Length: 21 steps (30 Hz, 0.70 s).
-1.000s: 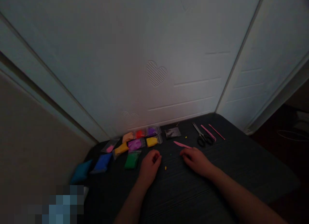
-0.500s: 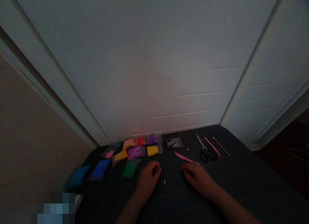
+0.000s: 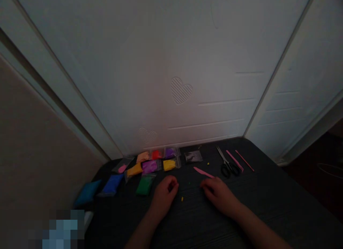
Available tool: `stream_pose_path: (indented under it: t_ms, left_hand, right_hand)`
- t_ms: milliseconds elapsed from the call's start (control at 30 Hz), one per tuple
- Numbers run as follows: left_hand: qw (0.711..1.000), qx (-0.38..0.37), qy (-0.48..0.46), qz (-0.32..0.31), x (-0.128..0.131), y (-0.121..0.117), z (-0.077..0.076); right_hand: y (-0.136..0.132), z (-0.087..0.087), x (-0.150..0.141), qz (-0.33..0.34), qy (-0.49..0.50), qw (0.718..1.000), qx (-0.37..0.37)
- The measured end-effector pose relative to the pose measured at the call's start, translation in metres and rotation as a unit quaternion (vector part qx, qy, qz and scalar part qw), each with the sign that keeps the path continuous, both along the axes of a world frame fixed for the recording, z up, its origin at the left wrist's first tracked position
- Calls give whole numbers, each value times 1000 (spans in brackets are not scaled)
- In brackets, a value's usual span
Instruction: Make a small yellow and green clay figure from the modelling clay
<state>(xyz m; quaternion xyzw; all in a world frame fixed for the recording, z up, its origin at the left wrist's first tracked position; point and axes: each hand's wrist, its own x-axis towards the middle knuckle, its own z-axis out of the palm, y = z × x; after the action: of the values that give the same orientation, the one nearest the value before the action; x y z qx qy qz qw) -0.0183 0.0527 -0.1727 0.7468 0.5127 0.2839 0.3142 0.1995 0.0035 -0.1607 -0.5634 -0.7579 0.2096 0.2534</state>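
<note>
My left hand [image 3: 165, 194] rests on the dark table with its fingers curled in and the thumb tip meeting them. Anything in that pinch is too small or too dark to make out. Just right of it lies a small yellow piece [image 3: 182, 199]. A tiny green bit [image 3: 189, 183] sits between the hands. My right hand [image 3: 220, 194] also lies on the table, its fingers bent and pressed together; their contents are hidden. Beyond its knuckles is a pink plastic knife [image 3: 203, 172], whose near end reaches the hand. The green packet [image 3: 144, 185] is left of my left hand.
Several small bags of coloured material, among them a yellow bag [image 3: 169, 165] and a blue bag [image 3: 112, 184], lie at the back left. Black-handled scissors [image 3: 227, 167], pink tweezers [image 3: 235, 160] and a thin pink stick [image 3: 244, 160] lie right. A white panel [image 3: 150, 81] rises behind the table [image 3: 203, 224].
The whole scene has shifted up slightly as the camera tilts. Both hands keep nearly the same pose and place on the table.
</note>
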Motion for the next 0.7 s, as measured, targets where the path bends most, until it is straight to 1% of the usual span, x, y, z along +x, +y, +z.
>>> stream_pose_path:
  t_ms: [133,233,333,433,700]
  left_hand:
    - [1000,3,-3,0,0,1,-2]
    - [1000,0,-7,2,1,1,-1]
    - [1000,-2,-14,4,1,-1,1]
    - [1000,2,-26,6,2,-1,2]
    - [999,2,-33,10,3,0,1]
  right_hand:
    - [-2,0,0,2,-11,1000,1]
    - [-3,-1,-2,7,-31,999,14]
    - [-5,-3,-5,20,-60,998,31]
    - [-6,-4,-7,24,-89,995,33]
    - [-5,1,-10,46,-170,984,31]
